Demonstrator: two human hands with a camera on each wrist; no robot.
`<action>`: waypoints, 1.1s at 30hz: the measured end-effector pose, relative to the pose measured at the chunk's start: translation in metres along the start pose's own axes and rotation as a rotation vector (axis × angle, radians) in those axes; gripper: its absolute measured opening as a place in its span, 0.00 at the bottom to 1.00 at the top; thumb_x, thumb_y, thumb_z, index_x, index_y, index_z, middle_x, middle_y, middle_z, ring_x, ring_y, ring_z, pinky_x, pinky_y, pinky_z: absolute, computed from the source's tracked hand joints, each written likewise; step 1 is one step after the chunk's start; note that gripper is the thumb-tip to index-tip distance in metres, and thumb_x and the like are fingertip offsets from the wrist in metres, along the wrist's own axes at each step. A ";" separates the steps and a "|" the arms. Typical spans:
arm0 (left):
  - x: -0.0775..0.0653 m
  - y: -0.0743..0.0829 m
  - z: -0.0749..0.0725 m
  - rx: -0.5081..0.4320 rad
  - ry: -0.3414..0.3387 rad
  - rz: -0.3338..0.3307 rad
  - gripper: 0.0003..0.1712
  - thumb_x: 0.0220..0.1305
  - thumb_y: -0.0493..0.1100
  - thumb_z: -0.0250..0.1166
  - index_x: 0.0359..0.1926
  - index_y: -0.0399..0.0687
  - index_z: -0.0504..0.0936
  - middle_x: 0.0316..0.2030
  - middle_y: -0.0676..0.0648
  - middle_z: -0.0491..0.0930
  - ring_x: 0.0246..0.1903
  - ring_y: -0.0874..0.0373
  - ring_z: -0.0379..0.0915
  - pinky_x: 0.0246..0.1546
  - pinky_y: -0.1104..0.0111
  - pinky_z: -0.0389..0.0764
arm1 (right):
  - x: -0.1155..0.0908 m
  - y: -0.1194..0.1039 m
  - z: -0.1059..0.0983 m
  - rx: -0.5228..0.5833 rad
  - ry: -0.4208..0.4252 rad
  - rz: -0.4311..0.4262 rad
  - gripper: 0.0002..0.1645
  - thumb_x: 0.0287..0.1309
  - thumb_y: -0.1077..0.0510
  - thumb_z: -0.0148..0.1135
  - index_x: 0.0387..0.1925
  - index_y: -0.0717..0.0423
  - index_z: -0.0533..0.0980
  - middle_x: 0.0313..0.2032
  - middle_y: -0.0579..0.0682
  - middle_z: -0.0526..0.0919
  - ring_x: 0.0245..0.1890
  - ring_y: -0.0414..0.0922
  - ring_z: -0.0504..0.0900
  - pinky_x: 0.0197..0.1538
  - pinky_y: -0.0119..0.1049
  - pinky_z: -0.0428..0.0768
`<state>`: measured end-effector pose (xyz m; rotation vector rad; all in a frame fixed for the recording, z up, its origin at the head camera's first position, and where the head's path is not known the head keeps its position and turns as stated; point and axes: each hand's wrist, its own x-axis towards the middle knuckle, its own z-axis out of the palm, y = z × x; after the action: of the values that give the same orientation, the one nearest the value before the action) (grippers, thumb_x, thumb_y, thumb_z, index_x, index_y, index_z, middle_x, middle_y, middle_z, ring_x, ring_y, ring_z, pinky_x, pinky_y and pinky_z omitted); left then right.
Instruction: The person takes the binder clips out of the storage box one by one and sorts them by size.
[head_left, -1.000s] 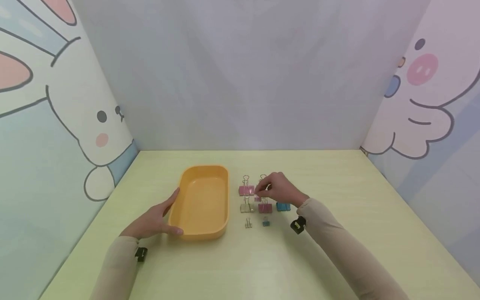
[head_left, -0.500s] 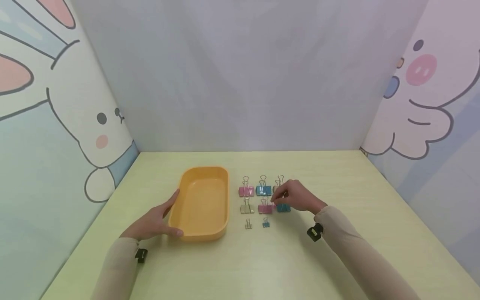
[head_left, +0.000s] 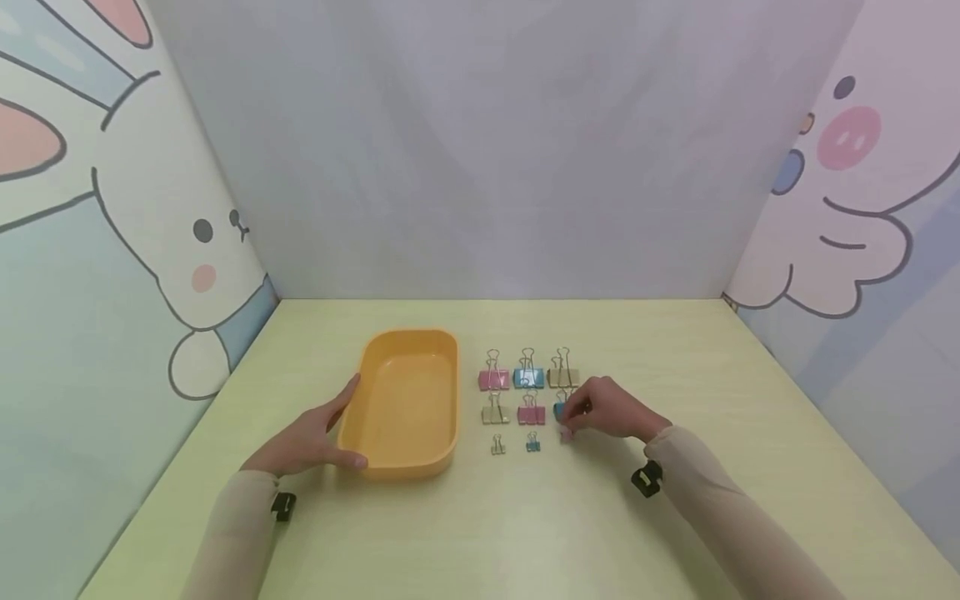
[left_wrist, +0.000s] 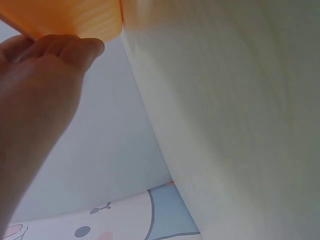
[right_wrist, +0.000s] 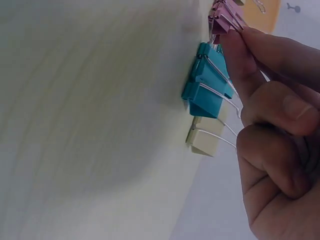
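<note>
My left hand (head_left: pixel 303 443) lies spread against the left side of the yellow tray (head_left: pixel 452 417), thumb at its near corner. In the left wrist view, my fingers (left_wrist: pixel 75 52) touch the tray's outer wall (left_wrist: pixel 97 20). My right hand (head_left: pixel 611 408) pinches a small pink binder clip (head_left: pixel 566 433), partly hidden by the fingertips, low over the table. Behind it is a teal binder clip (head_left: pixel 559 410), partly covered by the hand. The right wrist view shows a pink binder clip (right_wrist: pixel 222 20) at the fingertips, beside the teal clip (right_wrist: pixel 207 82) and a cream clip (right_wrist: pixel 206 136).
Large pink (head_left: pixel 494 380), blue (head_left: pixel 528 378) and cream (head_left: pixel 563 377) binder clips form the back row. Middle-sized cream (head_left: pixel 495 414) and pink (head_left: pixel 532 415) ones stand before them. Small cream (head_left: pixel 498 448) and teal (head_left: pixel 532 446) clips lie nearest. Patterned walls enclose the table (head_left: pixel 480 533).
My right hand has moved right and nearer to me with the small pink binder clip, uncovering the large blue and cream clips. The left hand stays at the tray.
</note>
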<state>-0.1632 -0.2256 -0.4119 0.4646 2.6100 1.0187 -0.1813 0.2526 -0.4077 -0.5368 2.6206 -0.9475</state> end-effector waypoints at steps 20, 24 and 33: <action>0.001 0.002 0.002 -0.014 -0.015 -0.017 0.75 0.46 0.61 0.79 0.81 0.58 0.35 0.81 0.39 0.45 0.78 0.35 0.47 0.70 0.33 0.59 | -0.008 0.009 0.006 0.031 0.010 0.003 0.02 0.53 0.58 0.75 0.31 0.50 0.88 0.31 0.44 0.89 0.31 0.41 0.77 0.35 0.29 0.76; 0.001 0.002 0.002 -0.023 -0.024 -0.020 0.75 0.46 0.60 0.79 0.81 0.58 0.35 0.81 0.39 0.45 0.78 0.35 0.47 0.70 0.32 0.59 | -0.009 0.011 0.007 0.031 0.008 -0.005 0.02 0.53 0.58 0.75 0.31 0.49 0.88 0.31 0.44 0.89 0.32 0.41 0.77 0.35 0.28 0.77; 0.001 0.000 0.003 -0.024 -0.014 -0.016 0.74 0.45 0.60 0.79 0.81 0.59 0.37 0.81 0.40 0.46 0.77 0.35 0.48 0.70 0.33 0.60 | -0.011 0.013 0.002 -0.058 0.109 -0.014 0.03 0.57 0.61 0.71 0.33 0.50 0.88 0.32 0.42 0.88 0.30 0.39 0.76 0.34 0.28 0.77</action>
<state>-0.1633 -0.2232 -0.4143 0.4434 2.5825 1.0369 -0.1740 0.2657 -0.4161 -0.5327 2.7524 -0.9325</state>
